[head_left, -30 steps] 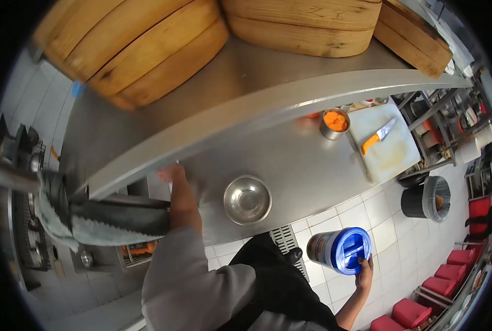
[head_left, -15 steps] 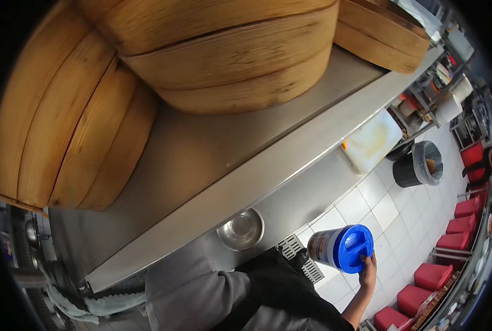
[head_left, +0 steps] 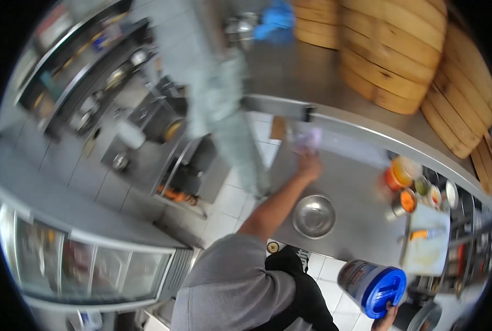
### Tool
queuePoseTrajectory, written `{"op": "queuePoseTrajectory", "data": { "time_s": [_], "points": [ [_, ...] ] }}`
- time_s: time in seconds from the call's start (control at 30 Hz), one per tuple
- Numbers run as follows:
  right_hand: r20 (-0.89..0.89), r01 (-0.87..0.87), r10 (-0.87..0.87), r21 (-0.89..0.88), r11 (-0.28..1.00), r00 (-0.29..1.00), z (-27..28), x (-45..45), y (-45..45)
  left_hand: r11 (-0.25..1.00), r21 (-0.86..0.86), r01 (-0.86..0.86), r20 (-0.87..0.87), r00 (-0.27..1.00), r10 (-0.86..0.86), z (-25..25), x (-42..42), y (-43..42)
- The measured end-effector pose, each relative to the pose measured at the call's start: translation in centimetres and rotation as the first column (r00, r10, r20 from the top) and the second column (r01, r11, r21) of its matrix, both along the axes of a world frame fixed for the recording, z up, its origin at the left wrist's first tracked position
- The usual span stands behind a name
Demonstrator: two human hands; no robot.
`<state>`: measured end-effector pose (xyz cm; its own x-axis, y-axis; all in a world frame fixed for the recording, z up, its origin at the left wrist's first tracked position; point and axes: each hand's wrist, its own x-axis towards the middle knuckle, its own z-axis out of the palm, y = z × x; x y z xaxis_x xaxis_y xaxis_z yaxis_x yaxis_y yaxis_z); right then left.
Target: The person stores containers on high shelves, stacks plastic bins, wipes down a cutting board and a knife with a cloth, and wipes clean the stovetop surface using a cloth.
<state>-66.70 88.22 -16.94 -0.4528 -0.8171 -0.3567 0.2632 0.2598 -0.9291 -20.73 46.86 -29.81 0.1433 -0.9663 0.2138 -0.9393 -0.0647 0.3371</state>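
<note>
My right hand (head_left: 388, 318) grips a plastic tub (head_left: 359, 276) at its blue lid (head_left: 385, 292), with the thumb on the rim. The tub is tipped on its side beyond the counter's near edge, lid toward the lower right. My left arm stretches over the steel counter (head_left: 356, 198). At its end my left hand (head_left: 310, 165) is smeared by motion, next to a pale purple thing (head_left: 310, 138). Whether the fingers close on it I cannot make out. A steel bowl (head_left: 314, 216) stands on the counter, right of my left forearm.
Stacked bamboo steamers (head_left: 392, 49) stand on the shelf (head_left: 290, 71) above the counter. To the right, a knife with an orange handle (head_left: 420, 235) lies on a white cutting board (head_left: 429, 256), near several containers. A pale cloth (head_left: 224, 121) hangs at the shelf's left end.
The view has swung left, bringing the stove side and fridge into sight. My left arm has come into view, reaching over the counter. My right hand still holds the tub.
</note>
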Motion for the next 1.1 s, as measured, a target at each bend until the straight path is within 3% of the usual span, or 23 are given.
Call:
{"op": "queuePoseTrajectory", "data": {
  "time_s": [0.07,0.1,0.17,0.27,0.3,0.37,0.47,0.57,0.63,0.67,0.73,0.8,0.83,0.87,0.9,0.97,1.07,1.1],
  "points": [
    [-0.013,-0.330,0.330,-0.032,0.943,0.944,0.8,-1.9,-3.3,0.933,0.353,0.062,-0.244,0.969,0.028,3.0,-0.7,8.0],
    [0.015,-0.226,0.232,-0.170,0.959,0.973,-1.5,-1.8,-6.0,0.898,0.435,0.062,-0.295,0.952,0.077,1.5,-0.3,10.3],
    [-0.004,-0.237,0.239,-0.147,0.960,0.971,-2.9,-0.9,-9.5,0.928,0.362,0.091,-0.343,0.938,0.041,-5.7,1.2,12.6],
    [-0.124,-0.267,0.255,-0.092,0.959,0.959,-5.2,0.7,-14.4,0.909,0.407,0.090,-0.657,0.721,0.222,-2.4,0.8,18.8],
    [-0.110,-0.342,0.339,-0.012,0.940,0.935,-4.8,1.0,-15.5,0.922,0.383,0.054,-0.663,0.711,0.234,-3.3,0.7,19.4],
    [-0.133,-0.341,0.334,-0.030,0.940,0.933,-4.5,2.8,-17.2,0.940,0.342,-0.011,-0.680,0.688,0.255,-6.6,0.4,19.2],
    [-0.189,-0.298,0.288,-0.027,0.954,0.939,-3.8,5.1,-18.0,0.942,0.330,-0.056,-0.870,0.369,0.327,-5.5,-0.1,20.0],
    [-0.163,-0.304,0.298,-0.013,0.953,0.941,-3.6,5.8,-18.4,0.935,0.345,-0.077,-0.903,0.247,0.353,-3.0,0.0,20.5],
    [-0.079,-0.311,0.307,-0.052,0.949,0.949,-4.8,6.0,-18.5,0.948,0.303,-0.095,-0.935,0.162,0.315,-3.9,0.4,19.6],
    [-0.025,-0.273,0.272,-0.087,0.958,0.962,-5.9,5.3,-18.1,0.976,0.172,-0.133,-0.980,0.079,0.184,-4.0,0.7,19.8],
    [0.015,-0.329,0.340,-0.219,0.919,0.940,-7.1,4.4,-15.6,0.964,0.259,-0.055,-0.947,0.182,0.265,-2.6,2.4,18.9],
    [0.020,-0.241,0.247,-0.169,0.956,0.969,-5.8,5.0,-13.5,0.952,0.307,0.015,-0.923,0.251,0.294,0.5,3.5,18.5],
    [0.045,-0.192,0.197,-0.101,0.976,0.979,-4.6,5.6,-12.6,0.959,0.281,-0.041,-0.909,0.308,0.280,4.7,2.4,19.4],
    [0.018,-0.205,0.208,-0.087,0.975,0.978,-4.4,5.3,-12.1,0.977,0.213,-0.002,-0.946,0.250,0.206,4.7,2.9,18.6],
    [0.007,-0.174,0.175,-0.087,0.981,0.984,-4.1,5.5,-11.5,0.987,0.143,-0.069,-0.958,0.239,0.156,5.9,2.6,18.7],
    [-0.015,-0.135,0.134,-0.102,0.986,0.991,-3.2,6.0,-11.9,0.995,0.070,0.069,-0.986,0.156,0.058,7.0,3.3,16.9],
    [-0.068,-0.109,0.103,-0.096,0.989,0.992,-1.8,7.5,-13.6,0.992,0.095,0.078,-0.994,0.067,0.090,9.3,2.1,15.5],
    [-0.096,-0.117,0.109,-0.083,0.990,0.989,-1.1,8.5,-14.4,0.955,0.113,0.274,-0.991,0.105,0.087,8.2,3.3,13.5]
  ]
}}
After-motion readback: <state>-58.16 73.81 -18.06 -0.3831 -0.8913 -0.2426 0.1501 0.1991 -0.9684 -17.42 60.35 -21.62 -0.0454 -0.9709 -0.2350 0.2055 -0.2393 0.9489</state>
